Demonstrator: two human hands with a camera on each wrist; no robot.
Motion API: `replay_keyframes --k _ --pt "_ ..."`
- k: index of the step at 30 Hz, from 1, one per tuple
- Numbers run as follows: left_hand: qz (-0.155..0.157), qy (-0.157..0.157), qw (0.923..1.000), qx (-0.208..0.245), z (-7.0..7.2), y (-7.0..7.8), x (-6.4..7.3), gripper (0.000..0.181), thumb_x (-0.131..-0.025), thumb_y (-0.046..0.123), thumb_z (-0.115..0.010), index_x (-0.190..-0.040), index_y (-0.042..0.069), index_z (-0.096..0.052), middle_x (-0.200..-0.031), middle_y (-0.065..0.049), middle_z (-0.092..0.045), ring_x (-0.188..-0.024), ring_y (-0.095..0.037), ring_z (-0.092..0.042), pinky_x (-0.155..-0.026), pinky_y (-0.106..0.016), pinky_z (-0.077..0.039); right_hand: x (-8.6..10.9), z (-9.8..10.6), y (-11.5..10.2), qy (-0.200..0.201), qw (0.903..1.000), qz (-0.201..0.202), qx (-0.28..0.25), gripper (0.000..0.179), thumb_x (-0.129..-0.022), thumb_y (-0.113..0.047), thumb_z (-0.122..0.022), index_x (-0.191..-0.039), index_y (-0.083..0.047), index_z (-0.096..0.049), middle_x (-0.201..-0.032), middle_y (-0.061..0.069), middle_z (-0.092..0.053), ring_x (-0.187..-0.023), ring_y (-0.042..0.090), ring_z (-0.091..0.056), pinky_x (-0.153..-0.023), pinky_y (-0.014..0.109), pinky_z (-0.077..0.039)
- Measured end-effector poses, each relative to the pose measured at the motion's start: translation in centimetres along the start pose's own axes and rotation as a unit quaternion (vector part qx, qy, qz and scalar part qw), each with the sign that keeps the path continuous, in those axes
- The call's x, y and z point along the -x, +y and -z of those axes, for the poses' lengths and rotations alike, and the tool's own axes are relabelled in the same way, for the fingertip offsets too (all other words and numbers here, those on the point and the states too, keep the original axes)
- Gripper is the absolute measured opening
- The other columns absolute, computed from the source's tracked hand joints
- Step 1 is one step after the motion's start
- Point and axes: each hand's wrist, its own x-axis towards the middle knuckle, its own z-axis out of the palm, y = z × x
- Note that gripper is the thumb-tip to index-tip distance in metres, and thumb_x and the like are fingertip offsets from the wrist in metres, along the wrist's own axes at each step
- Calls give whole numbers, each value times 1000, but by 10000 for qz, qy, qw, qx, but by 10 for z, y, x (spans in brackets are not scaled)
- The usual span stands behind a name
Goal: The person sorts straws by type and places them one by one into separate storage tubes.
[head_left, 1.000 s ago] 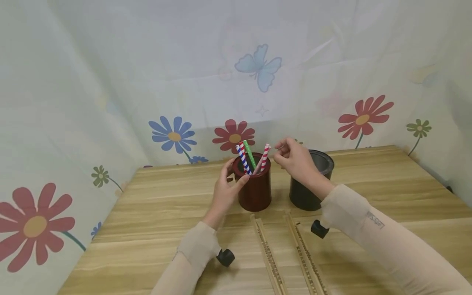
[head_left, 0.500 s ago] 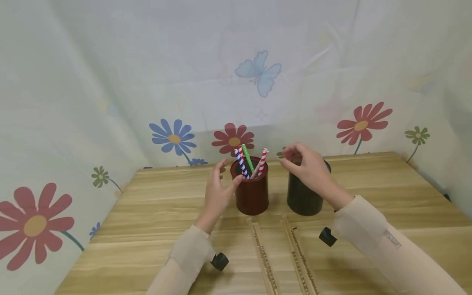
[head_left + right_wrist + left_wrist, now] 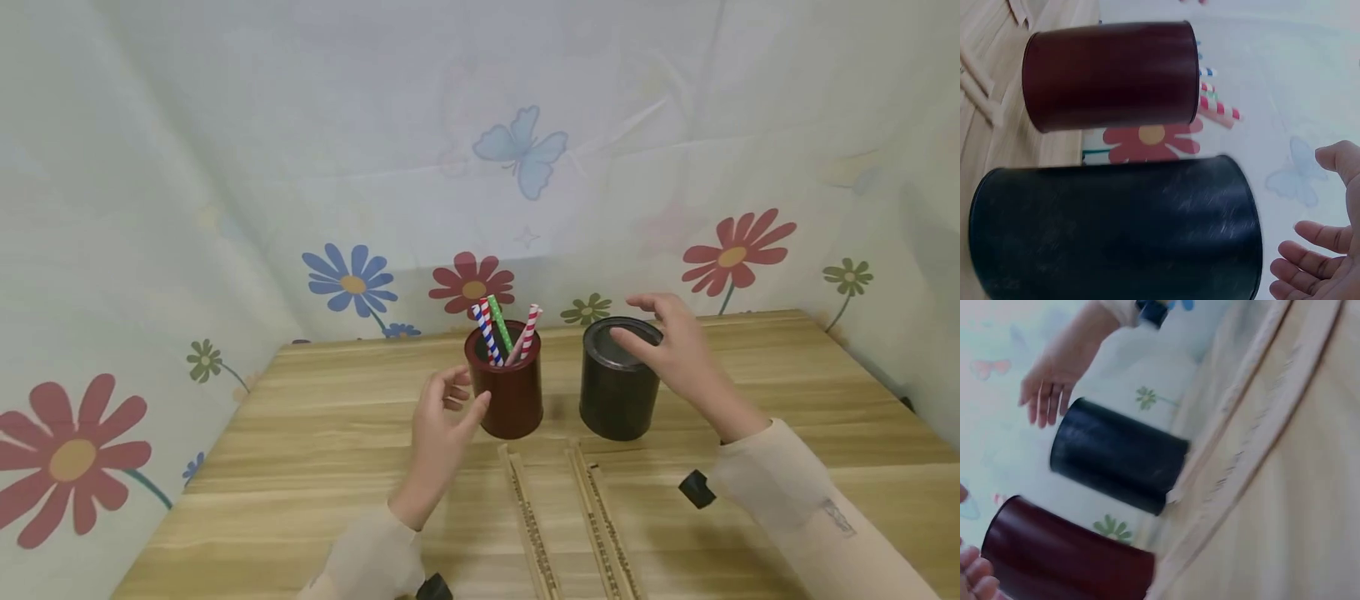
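Note:
A dark red can (image 3: 513,408) stands upright on the table, with several striped and dotted paper straws (image 3: 529,333) leaning out of its top. To its right is a black can (image 3: 618,402), also upright; no straws show above its rim. My left hand (image 3: 437,437) is at the left side of the red can, fingers loosely bent and holding nothing; whether it touches the can I cannot tell. Beside the black can's rim, my right hand (image 3: 678,354) is raised with thumb and fingers spread. In the right wrist view that hand (image 3: 1329,250) holds nothing.
Narrow light-brown strips with dark markings (image 3: 531,525) lie on the wood-grain table (image 3: 315,467) in front of the cans. Behind the table hangs a pale curtain (image 3: 630,175) printed with flowers and a butterfly.
My left hand has come off the red can's rim and dropped lower beside it. My right hand has moved right, from near the straws to the black can's far side, its fingers spreading.

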Motion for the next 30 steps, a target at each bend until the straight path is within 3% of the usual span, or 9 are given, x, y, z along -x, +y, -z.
replay_keyframes --k 5,10,13,17,24,30 --pt "980 -857 9915 -32 -3 -1 22 42 -85 18 -72 -119 0 -56 -108 -18 -60 -92 -22 -56 -79 -28 -49 7 5 15 32 9998 -174 84 62 -91 -31 -65 -137 4 -44 -141 28 -42 -130 44 -38 -104 63 -32" --pt "1274 -1595 9773 -575 -7 -1 41 44 -84 21 -73 -119 -1 -57 -108 -17 -61 -92 -23 -56 -76 -29 -48 11 9 27 30 9996 -272 73 69 -91 -35 -65 -141 5 -40 -143 30 -39 -131 46 -37 -103 64 -33" --pt "1330 -1879 9688 -919 -9 -2 50 45 -83 24 -74 -118 1 -58 -108 -15 -60 -93 -22 -56 -76 -29 -47 13 8 32 49 9996 -279 17 71 -91 -36 -64 -142 5 -38 -143 30 -39 -130 46 -37 -103 63 -34" --pt "1211 -1995 9625 -1380 -15 -5 57 50 -81 27 -75 -118 -1 -58 -108 -14 -60 -96 -25 -59 -80 -35 -50 16 6 37 72 9994 -323 -115 71 -91 -35 -63 -143 6 -36 -143 30 -39 -129 46 -38 -104 62 -33" --pt "932 -1909 9527 -2176 -26 -11 62 55 -73 32 -81 -111 -3 -60 -106 -13 -60 -99 -26 -57 -88 -42 -49 17 3 41 -57 9987 -483 -120 75 -92 -38 -62 -145 6 -32 -147 29 -36 -132 47 -38 -105 62 -34" --pt "677 -1890 9416 -2702 -36 -16 64 56 -68 35 -83 -106 -1 -64 -102 -11 -56 -95 -25 -54 -84 -40 -47 17 2 40 -240 9978 -599 -138 78 -92 -41 -60 -147 5 -29 -149 28 -33 -135 46 -35 -106 62 -34"
